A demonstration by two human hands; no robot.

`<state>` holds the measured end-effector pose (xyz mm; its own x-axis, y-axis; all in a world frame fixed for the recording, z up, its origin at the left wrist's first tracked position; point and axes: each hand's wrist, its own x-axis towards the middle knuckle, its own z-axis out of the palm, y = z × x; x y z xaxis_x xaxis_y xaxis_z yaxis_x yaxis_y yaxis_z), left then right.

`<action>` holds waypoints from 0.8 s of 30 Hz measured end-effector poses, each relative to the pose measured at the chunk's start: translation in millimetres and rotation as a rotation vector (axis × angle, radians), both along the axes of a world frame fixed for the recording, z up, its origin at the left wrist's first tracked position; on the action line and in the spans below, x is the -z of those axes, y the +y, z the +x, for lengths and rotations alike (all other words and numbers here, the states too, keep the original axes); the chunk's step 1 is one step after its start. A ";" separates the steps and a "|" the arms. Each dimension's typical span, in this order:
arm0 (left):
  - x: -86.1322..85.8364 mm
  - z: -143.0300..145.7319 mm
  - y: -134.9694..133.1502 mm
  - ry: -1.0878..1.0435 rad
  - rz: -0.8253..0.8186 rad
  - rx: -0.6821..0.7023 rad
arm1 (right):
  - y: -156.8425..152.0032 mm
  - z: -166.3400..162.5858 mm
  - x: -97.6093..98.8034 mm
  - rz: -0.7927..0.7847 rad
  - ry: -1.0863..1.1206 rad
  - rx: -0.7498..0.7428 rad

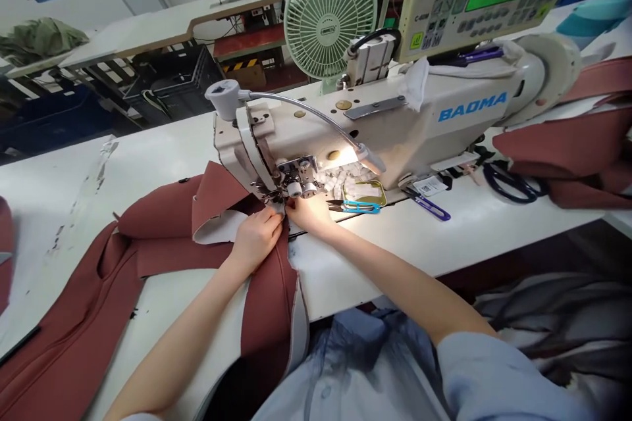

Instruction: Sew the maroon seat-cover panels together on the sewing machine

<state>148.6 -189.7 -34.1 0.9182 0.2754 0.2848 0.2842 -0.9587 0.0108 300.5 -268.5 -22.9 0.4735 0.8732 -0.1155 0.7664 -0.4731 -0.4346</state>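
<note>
A brick-red fabric piece (162,223) with a pale underside lies across the white table and hangs over its front edge. My left hand (257,237) rests on the fabric with fingers curled, pinching its edge just in front of the needle area (281,194) of the white BAOMA sewing machine (395,125). My right hand (309,214) is right beside it, fingers pressed together on the same fabric edge at the presser foot, brightly lit by the machine's lamp (368,158).
Behind my right hand sit a small tin (368,192), blue-handled snips (360,207) and a purple clip (432,207). Black scissors (511,184) and more red fabric (567,151) lie at right. A green fan (330,13) and control panel (488,6) stand behind the machine.
</note>
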 end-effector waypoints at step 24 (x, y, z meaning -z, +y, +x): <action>-15.6 6.9 -0.6 0.175 -0.115 -0.076 | -51.1 -9.6 21.6 0.226 -0.411 -0.713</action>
<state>155.5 -190.3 -18.5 0.9262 0.3670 0.0861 0.3626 -0.9298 0.0627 290.9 -319.6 -44.5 -0.2317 0.9598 0.1585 0.9655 0.2468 -0.0829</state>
